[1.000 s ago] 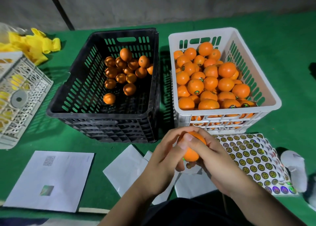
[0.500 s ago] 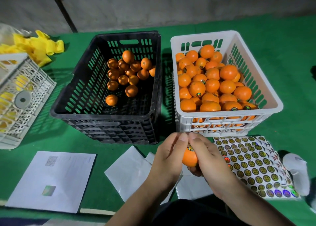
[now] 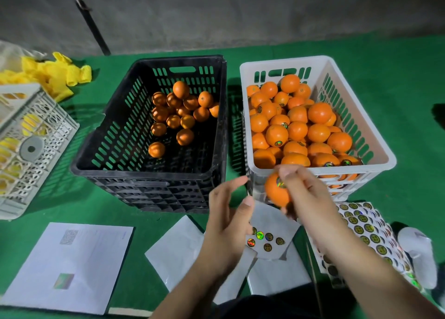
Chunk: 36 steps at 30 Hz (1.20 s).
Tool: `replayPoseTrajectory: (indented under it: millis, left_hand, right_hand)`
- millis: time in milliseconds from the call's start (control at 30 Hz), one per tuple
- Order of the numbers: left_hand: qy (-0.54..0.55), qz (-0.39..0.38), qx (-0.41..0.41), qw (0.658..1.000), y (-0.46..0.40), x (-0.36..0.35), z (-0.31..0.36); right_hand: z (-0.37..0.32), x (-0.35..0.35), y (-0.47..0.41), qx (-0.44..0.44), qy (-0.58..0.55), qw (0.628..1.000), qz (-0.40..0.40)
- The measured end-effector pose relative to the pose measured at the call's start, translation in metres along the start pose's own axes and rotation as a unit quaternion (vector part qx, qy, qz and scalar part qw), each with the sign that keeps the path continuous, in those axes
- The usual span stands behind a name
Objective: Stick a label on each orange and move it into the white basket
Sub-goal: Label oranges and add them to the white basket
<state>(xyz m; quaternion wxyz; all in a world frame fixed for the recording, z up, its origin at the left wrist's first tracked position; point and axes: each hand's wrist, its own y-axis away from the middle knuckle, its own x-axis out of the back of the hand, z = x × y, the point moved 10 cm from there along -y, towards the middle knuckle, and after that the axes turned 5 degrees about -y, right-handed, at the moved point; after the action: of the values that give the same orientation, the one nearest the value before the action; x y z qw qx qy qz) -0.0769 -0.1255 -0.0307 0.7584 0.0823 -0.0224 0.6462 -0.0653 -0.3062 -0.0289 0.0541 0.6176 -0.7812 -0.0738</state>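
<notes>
My right hand [image 3: 305, 198] grips an orange [image 3: 275, 193] with a shiny round label on its upper side, just in front of the white basket's [image 3: 245, 77] near wall. The white basket is piled with labelled oranges [image 3: 298, 130]. My left hand [image 3: 228, 220] hovers apart from the fruit with relaxed fingers, holding nothing. The black crate [image 3: 149, 174] to the left holds several unlabelled oranges [image 3: 180, 116]. A sheet with a few labels left [image 3: 267, 239] lies under my hands, and a fuller label sheet [image 3: 363, 227] lies to the right.
White backing papers [image 3: 178, 248] and a larger paper sheet [image 3: 69, 263] lie on the green cloth at the front. A white lattice crate [image 3: 36, 150] with yellow items stands at the left, with yellow foam nets [image 3: 53, 75] behind it. A white object [image 3: 419, 253] lies at the far right.
My left hand has let go of the orange and drawn back to the left. My right hand has lifted the labelled orange up toward the white basket.
</notes>
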Motion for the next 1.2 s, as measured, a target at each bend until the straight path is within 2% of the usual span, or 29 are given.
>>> replayPoseTrajectory:
  millis: [67,100,133,167,200,233,333,367,400,467,533,600,633,700,733,767,833,867,900,967,1033,1100,1133,1167,1200]
  left_hand:
    - [-0.008,0.036,-0.040,0.999,-0.011,0.026,0.011]
    - [-0.024,0.053,-0.064,0.996,-0.018,0.039,0.018]
    - [-0.047,0.071,-0.088,0.993,-0.024,0.053,0.025]
    - [-0.073,0.088,-0.109,0.987,-0.031,0.067,0.033]
    - [-0.100,0.105,-0.129,0.981,-0.040,0.082,0.040]
    - [-0.128,0.122,-0.147,0.973,-0.049,0.096,0.046]
    - [-0.248,0.152,-0.185,0.939,-0.083,0.131,0.060]
    - [-0.303,0.148,-0.182,0.924,-0.096,0.137,0.062]
    - [-0.366,0.131,-0.168,0.906,-0.111,0.138,0.060]
    - [-0.471,0.043,-0.104,0.875,-0.140,0.122,0.043]
    - [-0.502,-0.091,0.015,0.860,-0.158,0.096,0.007]
    - [-0.502,-0.213,0.074,0.835,-0.162,0.071,-0.019]
    - [-0.486,-0.247,0.103,0.832,-0.168,0.065,-0.033]
    - [-0.455,-0.238,0.175,0.840,-0.184,0.064,-0.048]
    - [-0.458,-0.252,0.196,0.830,-0.187,0.061,-0.052]
    - [-0.483,-0.291,0.205,0.800,-0.190,0.055,-0.060]
    - [-0.558,-0.379,0.231,0.701,-0.190,0.047,-0.082]
    - [-0.589,-0.392,0.249,0.661,-0.194,0.050,-0.092]
    - [-0.587,-0.380,0.282,0.658,-0.199,0.056,-0.105]
    - [-0.510,-0.328,0.355,0.712,-0.196,0.062,-0.121]
    - [-0.430,-0.252,0.379,0.780,-0.202,0.065,-0.138]
    - [-0.400,-0.223,0.374,0.807,-0.204,0.067,-0.138]
    - [-0.398,-0.237,0.382,0.800,-0.202,0.067,-0.142]
    - [-0.414,-0.266,0.387,0.780,-0.200,0.066,-0.144]
    - [-0.455,-0.300,0.392,0.741,-0.198,0.065,-0.143]
  right_hand:
    - [-0.025,0.027,-0.028,0.058,0.077,0.995,0.036]
    - [-0.037,0.038,-0.042,0.089,0.162,0.982,0.049]
    - [-0.048,0.047,-0.057,0.116,0.282,0.950,0.063]
    - [-0.056,0.053,-0.071,0.137,0.405,0.900,0.082]
    - [-0.060,0.055,-0.082,0.152,0.487,0.855,0.093]
    - [-0.061,0.052,-0.091,0.155,0.517,0.837,0.091]
    - [-0.050,0.019,-0.106,0.164,0.470,0.866,0.039]
    - [-0.047,0.000,-0.107,0.186,0.465,0.865,0.018]
    - [-0.043,-0.020,-0.109,0.209,0.464,0.861,-0.006]
    - [-0.033,-0.058,-0.112,0.235,0.451,0.859,-0.055]
    - [-0.023,-0.084,-0.118,0.245,0.458,0.850,-0.086]
    - [-0.010,-0.096,-0.127,0.229,0.491,0.835,-0.095]
    - [-0.005,-0.097,-0.129,0.220,0.509,0.827,-0.090]
    - [-0.003,-0.097,-0.129,0.229,0.539,0.808,-0.066]
    - [-0.005,-0.099,-0.126,0.244,0.552,0.796,-0.058]
    - [-0.007,-0.101,-0.123,0.256,0.561,0.785,-0.054]
    - [-0.007,-0.104,-0.122,0.258,0.571,0.778,-0.050]
    - [-0.006,-0.103,-0.123,0.251,0.573,0.779,-0.046]
    - [-0.006,-0.102,-0.124,0.242,0.573,0.782,-0.044]
    - [-0.005,-0.101,-0.125,0.238,0.573,0.783,-0.040]
    - [-0.005,-0.101,-0.124,0.240,0.575,0.781,-0.039]
    - [-0.005,-0.102,-0.124,0.239,0.578,0.780,-0.037]
    - [-0.004,-0.102,-0.124,0.238,0.579,0.779,-0.037]
    - [-0.004,-0.102,-0.125,0.237,0.579,0.779,-0.037]
    - [-0.003,-0.102,-0.126,0.237,0.578,0.780,-0.037]
